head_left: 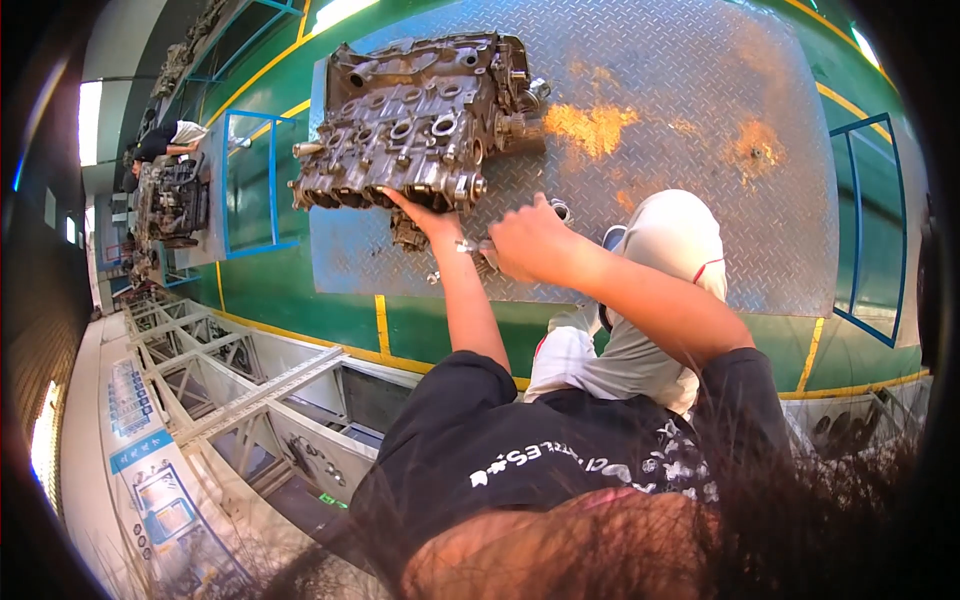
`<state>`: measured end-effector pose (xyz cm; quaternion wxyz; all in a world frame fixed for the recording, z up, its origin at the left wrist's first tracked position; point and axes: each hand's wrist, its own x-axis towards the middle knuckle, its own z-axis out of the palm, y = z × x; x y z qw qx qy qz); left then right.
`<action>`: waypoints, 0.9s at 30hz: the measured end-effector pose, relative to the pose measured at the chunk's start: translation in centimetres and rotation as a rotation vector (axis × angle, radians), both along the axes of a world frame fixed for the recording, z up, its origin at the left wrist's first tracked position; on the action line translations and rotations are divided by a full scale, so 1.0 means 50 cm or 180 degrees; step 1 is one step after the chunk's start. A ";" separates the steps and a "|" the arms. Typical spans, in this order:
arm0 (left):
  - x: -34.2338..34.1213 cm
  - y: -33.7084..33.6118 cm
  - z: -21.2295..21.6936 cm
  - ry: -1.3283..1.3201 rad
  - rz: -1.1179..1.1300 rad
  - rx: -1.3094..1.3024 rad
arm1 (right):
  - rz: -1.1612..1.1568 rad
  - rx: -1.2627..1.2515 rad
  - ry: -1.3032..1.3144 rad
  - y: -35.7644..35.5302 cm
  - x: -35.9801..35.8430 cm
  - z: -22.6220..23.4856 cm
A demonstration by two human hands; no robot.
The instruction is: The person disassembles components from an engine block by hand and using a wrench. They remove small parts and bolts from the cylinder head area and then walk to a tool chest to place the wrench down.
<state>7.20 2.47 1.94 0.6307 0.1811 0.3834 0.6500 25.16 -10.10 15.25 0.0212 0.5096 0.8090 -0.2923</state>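
Note:
A dark, greasy engine block [400, 130] with round openings along its top lies on the metal plate, ahead and to the left. My left hand [430, 218] reaches to its near edge, a finger stretched along the underside; the other fingertips are partly hidden by the engine. Closer to me and to the right, my right hand [530, 240] is closed in a fist around a shiny metal hand tool [486, 250]. The tool's visible end points toward my left wrist, and its exact kind is unclear. A small round metal part [562, 210] sits just beyond the right hand.
Under the engine spreads a diamond-patterned steel plate [680, 120] with orange rust stains [592, 128]. My bent knee [675, 235] is beside the right forearm. Blue rails [272, 185] stand left and right. Farther left, another engine [172, 200] and a person [175, 140] are visible.

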 end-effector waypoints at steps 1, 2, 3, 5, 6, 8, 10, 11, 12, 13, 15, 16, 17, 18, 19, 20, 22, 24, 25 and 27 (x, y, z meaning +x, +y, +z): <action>-0.033 0.010 -0.008 -0.0234 -0.0077 -0.0048 | -0.0507 0.0401 0.0423 0.030 -0.006 -0.006; -0.049 0.017 -0.015 -0.0150 0.0000 0.0043 | -0.1021 0.0766 0.0833 0.060 -0.011 -0.006; -0.066 0.022 -0.023 -0.0155 -0.0010 0.0124 | -0.1260 0.1048 0.1161 0.095 -0.023 -0.004; -0.054 0.030 -0.025 -0.0325 -0.0138 0.0228 | -0.1551 0.1758 0.1552 0.178 -0.022 -0.012; -0.046 0.021 -0.026 -0.0427 -0.0173 0.0278 | -0.1567 0.2092 0.1489 0.220 -0.027 -0.035; -0.021 0.019 -0.015 -0.0440 -0.0007 0.0132 | -0.1405 0.1316 0.1437 0.272 -0.028 -0.067; -0.031 0.022 -0.015 -0.0808 0.0120 -0.0220 | -0.1377 0.1331 0.0880 0.272 -0.067 -0.125; -0.045 0.022 -0.021 -0.0709 0.0111 -0.0184 | -0.1299 0.1420 0.0720 0.271 -0.086 -0.131; -0.057 0.021 -0.027 -0.0612 0.0095 -0.0149 | -0.1227 0.1511 0.0557 0.271 -0.102 -0.137; -0.084 0.021 -0.033 -0.0648 0.0075 -0.0096 | -0.1247 0.1290 0.0695 0.272 -0.120 -0.115; -0.047 0.021 -0.022 -0.0602 0.0084 -0.0117 | -0.1301 0.1354 0.0689 0.274 -0.114 -0.138; -0.041 0.019 -0.018 -0.0537 0.0106 -0.0112 | -0.1310 0.1379 0.0752 0.277 -0.111 -0.138; -0.043 0.018 -0.019 -0.0602 0.0145 -0.0105 | -0.1283 0.1381 0.0767 0.279 -0.110 -0.137; -0.043 0.020 -0.017 -0.0598 0.0171 -0.0096 | -0.1315 0.1375 0.0814 0.279 -0.110 -0.137; -0.037 0.020 -0.014 -0.0579 0.0229 -0.0154 | -0.1362 0.1361 0.0847 0.277 -0.109 -0.135; -0.033 0.020 -0.008 -0.0563 0.0285 -0.0214 | -0.1351 0.1352 0.0842 0.276 -0.112 -0.135; -0.034 0.021 -0.003 -0.0581 0.0334 -0.0226 | -0.1474 0.1349 0.0936 0.278 -0.118 -0.133; -0.034 0.025 -0.003 -0.0598 0.0374 -0.0232 | -0.1511 0.1279 0.1053 0.279 -0.117 -0.133; -0.031 0.024 -0.006 -0.0691 0.0408 -0.0201 | -0.1519 0.1276 0.1090 0.279 -0.115 -0.135; -0.033 0.026 -0.010 -0.0787 0.0422 -0.0194 | -0.1482 0.1323 0.1111 0.284 -0.114 -0.141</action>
